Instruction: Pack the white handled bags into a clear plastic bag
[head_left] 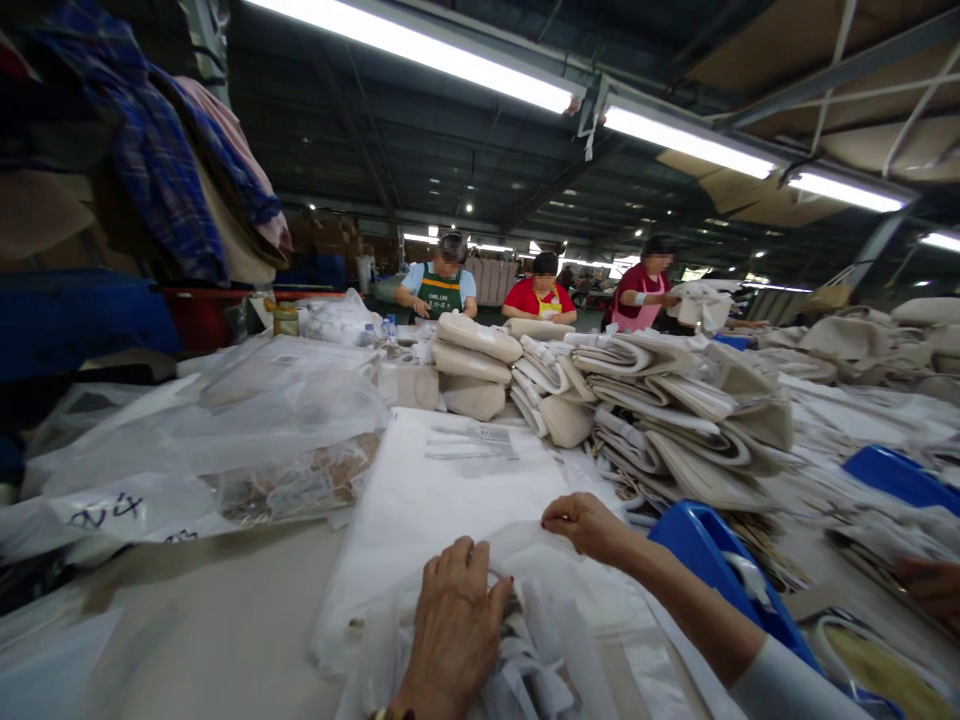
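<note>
On the table, close to the camera, the left hand (455, 628) is pressing flat, fingers spread, on a soft folded cloth inside a clear plastic bag (525, 600). The right hand (589, 525) is pinching the bag's thin, slippery edge; it looks light and floppy.

Your left hand (454, 625) is pressing on white folded cloth (525, 660) inside a clear, glossy plastic bag (540, 560). Your right hand (589, 525) is showing red nail polish. A bright blue bin (712, 560) is sitting beside cream-coloured stacked bags (675, 410). A blue plaid shirt (161, 150) is hanging overhead. A co-worker is wearing a green apron (439, 295); another is wearing a red shirt (529, 298).
</note>
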